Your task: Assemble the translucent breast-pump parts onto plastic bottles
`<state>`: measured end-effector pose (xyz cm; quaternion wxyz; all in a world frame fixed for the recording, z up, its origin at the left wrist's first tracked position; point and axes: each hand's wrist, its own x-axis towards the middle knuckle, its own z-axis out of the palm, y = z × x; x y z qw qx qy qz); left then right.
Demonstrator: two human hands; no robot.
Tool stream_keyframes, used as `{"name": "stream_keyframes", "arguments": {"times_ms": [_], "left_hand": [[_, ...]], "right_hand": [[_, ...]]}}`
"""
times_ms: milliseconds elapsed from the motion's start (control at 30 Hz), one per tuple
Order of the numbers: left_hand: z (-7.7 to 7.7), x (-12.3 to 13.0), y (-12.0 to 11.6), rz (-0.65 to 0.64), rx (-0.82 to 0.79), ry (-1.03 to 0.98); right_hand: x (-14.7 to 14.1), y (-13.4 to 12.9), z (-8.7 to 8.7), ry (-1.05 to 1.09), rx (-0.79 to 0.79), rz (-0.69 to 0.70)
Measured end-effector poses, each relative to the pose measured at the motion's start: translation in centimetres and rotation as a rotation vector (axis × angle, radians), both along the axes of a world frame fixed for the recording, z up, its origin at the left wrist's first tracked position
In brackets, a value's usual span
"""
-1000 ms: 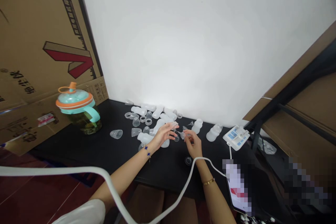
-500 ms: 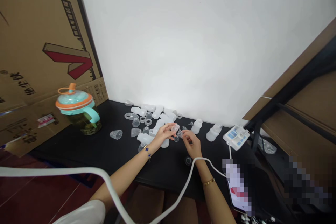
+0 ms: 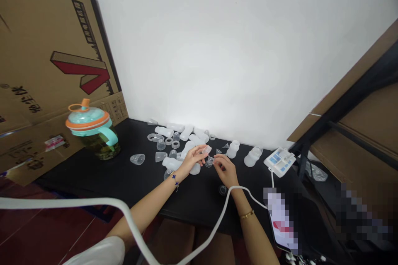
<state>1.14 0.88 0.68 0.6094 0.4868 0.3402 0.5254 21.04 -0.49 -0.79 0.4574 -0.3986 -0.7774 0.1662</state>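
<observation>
Left hand (image 3: pixel 193 160) half open, fingertips pinching small clear plastic cup (image 3: pixel 207 149); right hand (image 3: pixel 225 170) curled, apparently gripping small translucent plastic funnel piece (image 3: pixel 210 160) just beside cup. Both seemed light, thin, slippery (rims likely best hold). Frosted white plastic bottle bodies (image 3: pixel 171 164) lay left of left hand, on black tabletop (image 3: pixel 192 203).

Left hand (image 3: pixel 192 159) holds a clear plastic part (image 3: pixel 206 149), right hand (image 3: pixel 224 169) a small clear piece (image 3: pixel 210 161).
</observation>
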Motion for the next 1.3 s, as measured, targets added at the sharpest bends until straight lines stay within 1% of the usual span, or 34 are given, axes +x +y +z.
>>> {"name": "stream_keyframes", "arguments": {"times_ms": [267, 400, 533, 900, 967, 1133, 1300], "left_hand": [[-0.15, 0.06, 0.00, 0.006, 0.031, 0.046], [-0.35, 0.17, 0.14, -0.022, 0.069, 0.114], [-0.64, 0.27, 0.25, -0.041, 0.111, 0.181], [-0.23, 0.53, -0.65, -0.011, 0.201, 0.334], [-0.25, 0.58, -0.67, -0.009, 0.198, 0.329], [-0.28, 0.59, -0.61, -0.037, 0.131, 0.252], [-0.39, 0.49, -0.24, -0.050, 0.143, 0.183]], "right_hand": [[0.03, 0.07, -0.31, -0.018, 0.021, -0.026], [0.02, 0.09, -0.40, -0.006, 0.027, -0.039], [0.00, 0.00, -0.13, 0.007, 0.052, -0.042], [-0.12, -0.25, 0.31, 0.035, 0.055, -0.053], [-0.09, -0.25, 0.30, 0.033, 0.052, -0.057], [-0.02, -0.13, 0.05, 0.039, 0.061, -0.051], [0.00, -0.14, 0.00, 0.041, 0.067, -0.048]]}}
